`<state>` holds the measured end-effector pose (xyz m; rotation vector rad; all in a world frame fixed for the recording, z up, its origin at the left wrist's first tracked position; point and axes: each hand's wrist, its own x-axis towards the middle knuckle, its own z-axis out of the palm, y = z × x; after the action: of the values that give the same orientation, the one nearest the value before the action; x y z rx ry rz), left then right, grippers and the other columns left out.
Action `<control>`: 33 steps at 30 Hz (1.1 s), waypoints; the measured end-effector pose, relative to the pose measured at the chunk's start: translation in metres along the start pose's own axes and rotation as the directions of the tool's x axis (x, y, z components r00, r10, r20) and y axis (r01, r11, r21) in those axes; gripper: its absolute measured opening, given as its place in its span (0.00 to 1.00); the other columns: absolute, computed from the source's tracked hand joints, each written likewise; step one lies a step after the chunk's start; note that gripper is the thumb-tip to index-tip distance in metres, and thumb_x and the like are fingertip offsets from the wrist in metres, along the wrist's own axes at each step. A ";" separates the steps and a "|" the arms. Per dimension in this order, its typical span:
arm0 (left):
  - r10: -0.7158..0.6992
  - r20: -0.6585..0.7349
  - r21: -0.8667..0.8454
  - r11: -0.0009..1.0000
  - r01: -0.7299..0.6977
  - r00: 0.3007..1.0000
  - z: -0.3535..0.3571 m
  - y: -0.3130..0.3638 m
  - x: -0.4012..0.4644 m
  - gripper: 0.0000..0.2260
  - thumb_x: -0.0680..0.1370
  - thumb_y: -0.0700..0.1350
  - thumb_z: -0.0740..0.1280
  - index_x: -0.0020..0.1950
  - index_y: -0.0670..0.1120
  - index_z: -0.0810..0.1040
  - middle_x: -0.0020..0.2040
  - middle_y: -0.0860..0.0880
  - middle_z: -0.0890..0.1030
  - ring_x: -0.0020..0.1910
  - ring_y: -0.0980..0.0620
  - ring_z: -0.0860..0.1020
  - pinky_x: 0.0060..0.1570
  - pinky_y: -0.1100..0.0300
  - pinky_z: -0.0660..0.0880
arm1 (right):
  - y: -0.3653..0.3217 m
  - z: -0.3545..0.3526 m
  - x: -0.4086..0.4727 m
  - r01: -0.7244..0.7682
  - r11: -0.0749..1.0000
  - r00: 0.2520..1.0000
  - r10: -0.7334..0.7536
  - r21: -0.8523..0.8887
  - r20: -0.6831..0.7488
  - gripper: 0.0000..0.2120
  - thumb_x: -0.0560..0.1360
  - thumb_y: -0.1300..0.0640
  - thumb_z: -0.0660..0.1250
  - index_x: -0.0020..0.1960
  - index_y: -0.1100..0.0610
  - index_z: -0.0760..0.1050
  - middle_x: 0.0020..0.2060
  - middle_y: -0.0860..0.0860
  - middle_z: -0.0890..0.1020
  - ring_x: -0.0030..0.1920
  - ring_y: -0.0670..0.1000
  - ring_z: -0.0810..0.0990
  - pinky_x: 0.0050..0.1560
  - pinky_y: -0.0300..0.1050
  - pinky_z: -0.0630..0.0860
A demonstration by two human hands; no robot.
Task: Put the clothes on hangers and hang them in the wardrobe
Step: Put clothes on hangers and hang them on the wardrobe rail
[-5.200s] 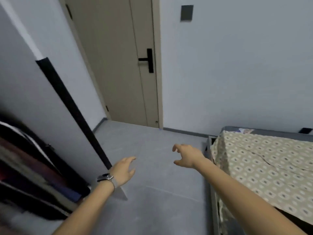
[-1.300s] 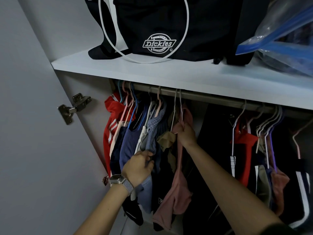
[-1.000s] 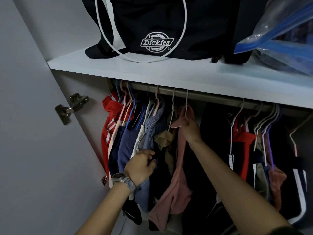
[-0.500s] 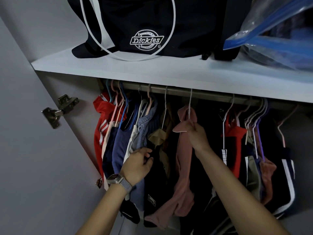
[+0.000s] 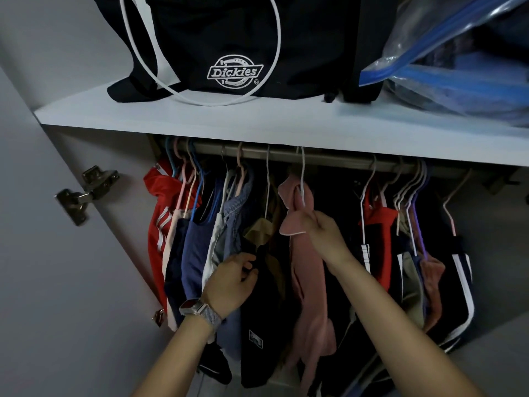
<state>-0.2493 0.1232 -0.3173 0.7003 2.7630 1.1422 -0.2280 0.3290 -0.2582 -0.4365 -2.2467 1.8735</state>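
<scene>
Right grip [image 5: 323, 230] seemingly pinches pink garment [image 5: 309, 282].

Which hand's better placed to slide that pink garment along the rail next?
Probably the right hand: its grip is already on the pink garment just under its hanger. The left hand rests on the dark clothes beside it.

Home bedroom wardrobe, hanging rail [image 5: 329, 160] of clothes, shelf [image 5: 200, 121]

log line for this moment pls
right hand grips pink garment on white hanger hooked over rail | left hand pushes hung clothes aside
</scene>
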 end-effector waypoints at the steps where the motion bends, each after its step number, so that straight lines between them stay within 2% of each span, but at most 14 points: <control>1: 0.003 0.000 -0.001 1.000 -0.003 1.000 -0.002 0.000 0.000 0.15 0.78 0.43 0.65 0.65 0.44 0.74 0.51 0.50 0.77 0.39 0.60 0.75 0.39 0.80 0.66 | 0.005 0.001 -0.004 -0.001 1.000 1.000 0.001 -0.003 0.003 0.09 0.82 0.53 0.59 0.48 0.52 0.77 0.43 0.51 0.80 0.43 0.45 0.77 0.42 0.34 0.72; 4: 0.017 0.002 0.006 1.000 -0.017 1.000 -0.007 -0.002 0.002 0.15 0.78 0.43 0.65 0.65 0.44 0.74 0.53 0.48 0.78 0.41 0.57 0.76 0.38 0.80 0.66 | 0.018 -0.003 -0.015 -0.001 1.000 1.000 0.001 -0.008 -0.001 0.11 0.82 0.54 0.61 0.48 0.58 0.78 0.39 0.48 0.80 0.41 0.44 0.78 0.39 0.31 0.71; 8: 0.049 -0.018 -0.003 0.999 -0.050 0.999 -0.008 0.001 0.008 0.14 0.78 0.43 0.64 0.64 0.43 0.75 0.52 0.48 0.80 0.41 0.56 0.78 0.39 0.79 0.67 | 0.024 -0.014 -0.030 -0.018 0.999 0.999 0.020 0.046 -0.041 0.25 0.78 0.45 0.64 0.42 0.69 0.74 0.34 0.54 0.73 0.37 0.51 0.71 0.39 0.43 0.66; 9: 0.056 -0.027 -0.013 0.998 -0.057 0.998 -0.007 0.003 0.010 0.14 0.78 0.43 0.64 0.63 0.43 0.76 0.52 0.47 0.80 0.42 0.56 0.78 0.39 0.79 0.67 | 0.024 -0.018 -0.034 -0.031 0.998 0.998 0.033 0.049 -0.049 0.26 0.78 0.44 0.64 0.41 0.69 0.74 0.34 0.55 0.73 0.36 0.51 0.71 0.40 0.44 0.66; 12: 0.114 -0.054 0.005 0.993 -0.114 0.992 -0.003 0.012 0.016 0.13 0.78 0.42 0.64 0.62 0.42 0.76 0.53 0.46 0.80 0.42 0.54 0.79 0.41 0.80 0.66 | 0.025 -0.031 -0.049 -0.048 0.998 0.999 0.049 0.039 -0.021 0.18 0.81 0.51 0.62 0.39 0.61 0.79 0.31 0.50 0.79 0.34 0.46 0.77 0.40 0.41 0.71; 14: 0.188 -0.082 0.018 0.982 -0.187 0.979 0.001 0.018 0.021 0.12 0.79 0.42 0.64 0.62 0.41 0.77 0.56 0.44 0.78 0.47 0.51 0.79 0.47 0.75 0.67 | 0.025 -0.039 -0.061 -0.038 0.998 0.999 0.037 0.044 0.012 0.17 0.81 0.52 0.62 0.39 0.62 0.78 0.31 0.51 0.78 0.34 0.47 0.76 0.40 0.41 0.71; 17: 0.327 -0.075 0.005 0.945 -0.328 0.942 0.006 0.027 0.029 0.17 0.79 0.49 0.59 0.63 0.41 0.75 0.61 0.44 0.75 0.59 0.48 0.75 0.61 0.60 0.70 | 0.031 -0.054 -0.079 0.006 0.999 0.997 -0.002 -0.043 0.075 0.20 0.81 0.51 0.62 0.35 0.63 0.70 0.30 0.53 0.71 0.33 0.49 0.70 0.39 0.42 0.67; 19: 0.395 -0.061 0.022 0.919 -0.395 0.917 0.008 0.036 0.035 0.22 0.78 0.54 0.55 0.66 0.43 0.72 0.63 0.46 0.73 0.62 0.47 0.72 0.65 0.54 0.69 | 0.035 -0.065 -0.092 0.034 0.993 0.990 -0.017 -0.117 0.137 0.23 0.80 0.48 0.62 0.35 0.64 0.67 0.31 0.54 0.67 0.33 0.52 0.66 0.38 0.45 0.64; 21: 0.448 -0.055 0.058 0.893 -0.445 0.892 0.011 0.046 0.040 0.24 0.77 0.55 0.55 0.69 0.45 0.71 0.65 0.47 0.73 0.63 0.48 0.70 0.64 0.53 0.67 | 0.035 -0.076 -0.106 0.062 0.983 0.983 -0.030 -0.171 0.183 0.24 0.80 0.48 0.63 0.33 0.62 0.64 0.29 0.52 0.63 0.32 0.51 0.62 0.36 0.45 0.62; 23: 0.490 0.008 0.103 0.867 -0.488 0.872 0.016 0.055 0.042 0.24 0.76 0.58 0.54 0.69 0.51 0.71 0.67 0.51 0.72 0.64 0.50 0.68 0.63 0.51 0.65 | 0.034 -0.086 -0.119 0.059 0.975 0.980 -0.016 -0.213 0.199 0.21 0.80 0.53 0.64 0.32 0.58 0.62 0.27 0.47 0.61 0.30 0.45 0.60 0.33 0.40 0.60; 24: 0.500 0.057 0.110 0.857 -0.503 0.864 0.020 0.058 0.042 0.23 0.76 0.59 0.54 0.68 0.54 0.71 0.66 0.54 0.72 0.65 0.52 0.68 0.62 0.51 0.64 | 0.035 -0.092 -0.124 0.059 0.973 0.979 -0.013 -0.221 0.206 0.20 0.80 0.55 0.64 0.32 0.59 0.63 0.27 0.45 0.61 0.29 0.44 0.60 0.33 0.38 0.59; 27: 0.511 0.176 0.034 0.851 -0.524 0.842 0.032 0.065 0.042 0.16 0.74 0.61 0.51 0.58 0.63 0.71 0.55 0.65 0.71 0.59 0.60 0.69 0.60 0.53 0.60 | 0.031 -0.110 -0.139 0.080 0.969 0.968 -0.019 -0.235 0.249 0.21 0.79 0.53 0.66 0.34 0.65 0.65 0.28 0.47 0.61 0.30 0.45 0.60 0.32 0.37 0.60; 29: 0.542 0.244 -0.044 0.835 -0.549 0.804 0.036 0.072 0.040 0.12 0.74 0.60 0.52 0.53 0.61 0.69 0.47 0.64 0.70 0.50 0.67 0.69 0.57 0.58 0.61 | 0.028 -0.118 -0.147 0.104 0.951 0.953 -0.012 -0.292 0.302 0.22 0.78 0.51 0.67 0.34 0.64 0.67 0.29 0.48 0.62 0.31 0.46 0.61 0.32 0.37 0.60; 33: 0.607 0.431 -0.297 0.794 -0.531 0.668 0.040 0.085 0.026 0.06 0.75 0.55 0.58 0.44 0.55 0.71 0.44 0.57 0.72 0.46 0.62 0.72 0.48 0.68 0.66 | 0.027 -0.129 -0.161 0.134 0.924 0.946 -0.012 -0.357 0.324 0.19 0.78 0.55 0.68 0.32 0.54 0.64 0.27 0.44 0.63 0.30 0.44 0.61 0.31 0.37 0.61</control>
<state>-0.2310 0.2131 -0.2854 1.6590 2.0219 1.0114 -0.0317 0.3983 -0.2535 -0.0971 -2.8070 1.5633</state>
